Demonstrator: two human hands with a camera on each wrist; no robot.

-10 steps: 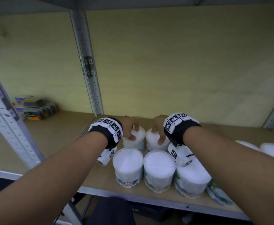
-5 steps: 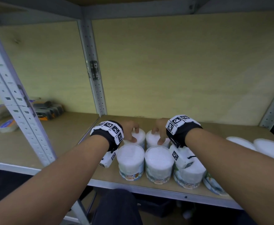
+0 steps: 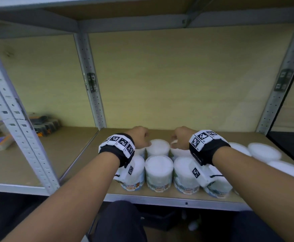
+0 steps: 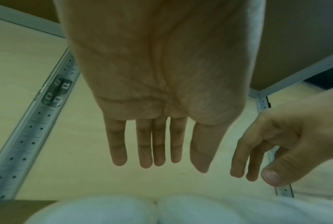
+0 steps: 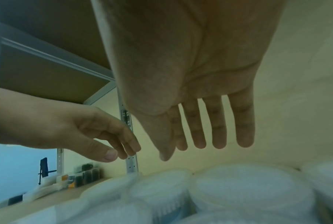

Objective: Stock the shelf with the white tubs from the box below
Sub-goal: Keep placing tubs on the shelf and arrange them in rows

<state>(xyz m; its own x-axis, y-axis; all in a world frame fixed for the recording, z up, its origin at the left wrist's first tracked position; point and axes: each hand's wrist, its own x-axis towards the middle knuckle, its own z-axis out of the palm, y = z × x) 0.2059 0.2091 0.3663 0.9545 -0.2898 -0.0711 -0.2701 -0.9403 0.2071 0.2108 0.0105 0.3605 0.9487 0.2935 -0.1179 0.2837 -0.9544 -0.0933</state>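
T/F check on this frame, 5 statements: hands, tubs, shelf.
1. Both hands are empty. True: the left hand and right hand have straight fingers holding nothing.
2. The tubs stand in the left bay. False: they stand in the right bay, right of the middle post.
3. The front tubs read "Cotton Buds". True.
4. The left bay holds nothing. False: small packs lie at its back.
5. The left hand grips a tub by its lid. False: it hovers above the tubs, touching none.
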